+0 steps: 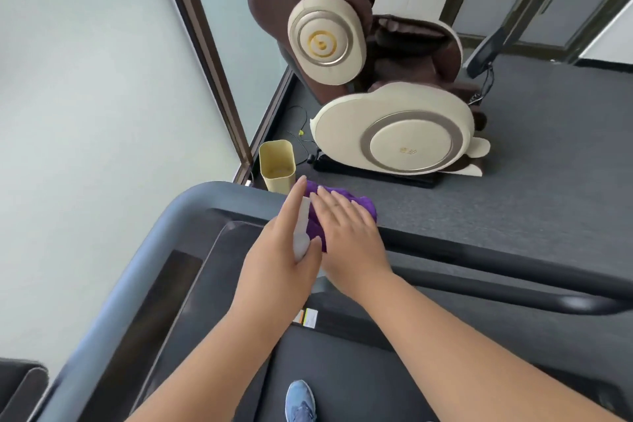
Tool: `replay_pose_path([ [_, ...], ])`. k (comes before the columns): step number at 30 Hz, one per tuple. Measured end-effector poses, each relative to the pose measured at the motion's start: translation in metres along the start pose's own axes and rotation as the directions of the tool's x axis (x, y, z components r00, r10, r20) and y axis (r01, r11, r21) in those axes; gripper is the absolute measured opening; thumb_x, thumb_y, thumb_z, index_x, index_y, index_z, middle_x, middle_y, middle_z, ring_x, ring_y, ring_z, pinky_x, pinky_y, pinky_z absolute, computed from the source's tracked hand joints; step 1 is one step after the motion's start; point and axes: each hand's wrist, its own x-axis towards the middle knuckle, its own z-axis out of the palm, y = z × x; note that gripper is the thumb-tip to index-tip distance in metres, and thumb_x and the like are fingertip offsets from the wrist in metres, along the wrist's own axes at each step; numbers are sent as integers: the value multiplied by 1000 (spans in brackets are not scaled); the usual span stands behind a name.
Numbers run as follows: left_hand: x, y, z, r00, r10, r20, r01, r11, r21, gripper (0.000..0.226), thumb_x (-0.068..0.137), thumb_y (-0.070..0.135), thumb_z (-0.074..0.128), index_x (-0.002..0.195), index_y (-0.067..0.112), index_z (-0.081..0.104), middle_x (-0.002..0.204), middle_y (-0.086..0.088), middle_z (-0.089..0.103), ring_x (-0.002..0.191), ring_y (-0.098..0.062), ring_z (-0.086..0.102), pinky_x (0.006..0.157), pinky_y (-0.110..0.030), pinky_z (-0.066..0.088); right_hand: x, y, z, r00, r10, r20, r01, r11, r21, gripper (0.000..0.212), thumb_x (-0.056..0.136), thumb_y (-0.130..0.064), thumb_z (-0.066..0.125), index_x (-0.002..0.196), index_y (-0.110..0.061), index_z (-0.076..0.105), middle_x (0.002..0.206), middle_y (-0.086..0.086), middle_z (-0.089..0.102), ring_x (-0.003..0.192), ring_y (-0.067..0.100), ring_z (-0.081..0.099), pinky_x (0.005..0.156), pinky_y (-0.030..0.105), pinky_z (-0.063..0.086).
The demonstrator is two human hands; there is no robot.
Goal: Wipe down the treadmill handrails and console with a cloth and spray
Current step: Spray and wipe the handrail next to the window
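Head view: left hand [277,267] grips spray bottle [301,233], forefinger extended; right hand [346,236] presses flat on purple cloth [317,226].

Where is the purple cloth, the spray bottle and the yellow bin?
purple cloth [359,205]: head view, on its bare right edge beyond the fingers.
spray bottle [302,233]: head view, on its white body showing beside the thumb.
yellow bin [276,178]: head view, on its front wall.

My right hand [346,233] has bare rail [479,247] open to its right. The left hand [277,267] crowds its other side; a yellow bin [276,166] stands just beyond the fingertips.
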Motion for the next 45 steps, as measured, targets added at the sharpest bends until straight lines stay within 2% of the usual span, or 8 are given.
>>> replay_pose_path([
  [4, -9, 29, 44, 998, -16, 62, 14, 999, 45, 85, 96, 21, 60, 147, 69, 12, 109, 24, 58, 98, 11, 53, 74, -7, 41, -42, 80, -11, 995, 89, -45, -90, 996, -13, 73, 98, -57, 48, 160, -22, 32, 164, -6, 38, 150, 14, 34, 126, 36, 23],
  [12, -32, 89, 125, 979, 3, 202, -25, 994, 109, 81, 97, 22, 59, 152, 62, 14, 120, 20, 56, 100, 11, 51, 79, -8, 40, -120, 191, -34, 984, 145, -107, -149, 988, -31, 66, 94, -49, 61, 152, -24, 44, 156, -6, 48, 145, 16, 42, 124, 40, 28],
  [16, -43, 117, 158, 970, 35, 239, -66, 990, 124, 80, 99, 24, 58, 149, 65, 12, 120, 18, 55, 96, 0, 56, 81, -27, 50, -143, 229, -61, 962, 258, -95, -235, 951, 200, 43, 97, -43, 61, 138, -30, 59, 137, -12, 64, 130, 12, 55, 115, 40, 38],
  [18, -45, 128, 172, 967, 48, 252, -85, 987, 138, 72, 99, 25, 58, 148, 61, 20, 126, 15, 55, 98, -8, 55, 83, -32, 48, -152, 234, -83, 886, 458, -75, -332, 739, 587, 20, 100, -37, 59, 118, -32, 68, 107, -16, 71, 108, 12, 64, 94, 35, 48],
  [20, -45, 139, 185, 959, 62, 278, -103, 985, 136, 65, 98, 23, 57, 146, 56, 28, 127, 10, 56, 99, -13, 55, 81, -30, 43, -168, 241, -106, 726, 688, -6, -316, 341, 885, 11, 101, -38, 61, 101, -33, 71, 90, -15, 72, 100, 17, 68, 80, 30, 49],
  [25, -36, 178, 229, 924, 108, 368, -179, 970, 163, 59, 99, 25, 53, 142, 53, 24, 114, 5, 57, 88, -14, 55, 72, -32, 48, -226, 283, -151, 383, 918, 106, 148, -174, 974, 23, 96, -46, 68, 112, -30, 73, 109, -12, 79, 108, 15, 74, 101, 47, 55],
  [30, -34, 211, 278, 863, 141, 485, -266, 943, 198, 56, 98, 14, 47, 140, 44, 26, 104, -2, 56, 79, -18, 58, 62, -35, 54, -282, 315, -169, 296, 950, 99, 340, -202, 919, 39, 102, -43, 59, 137, -26, 63, 130, -9, 73, 116, 10, 71, 107, 41, 52],
  [45, -34, 235, 343, 847, 124, 517, -297, 917, 267, 61, 97, 15, 45, 147, 40, 24, 97, 0, 55, 73, -12, 56, 63, -33, 51, -330, 348, -134, 202, 967, 155, 217, -199, 956, 35, 101, -42, 62, 128, -20, 69, 123, -1, 76, 114, 17, 72, 102, 42, 53],
])
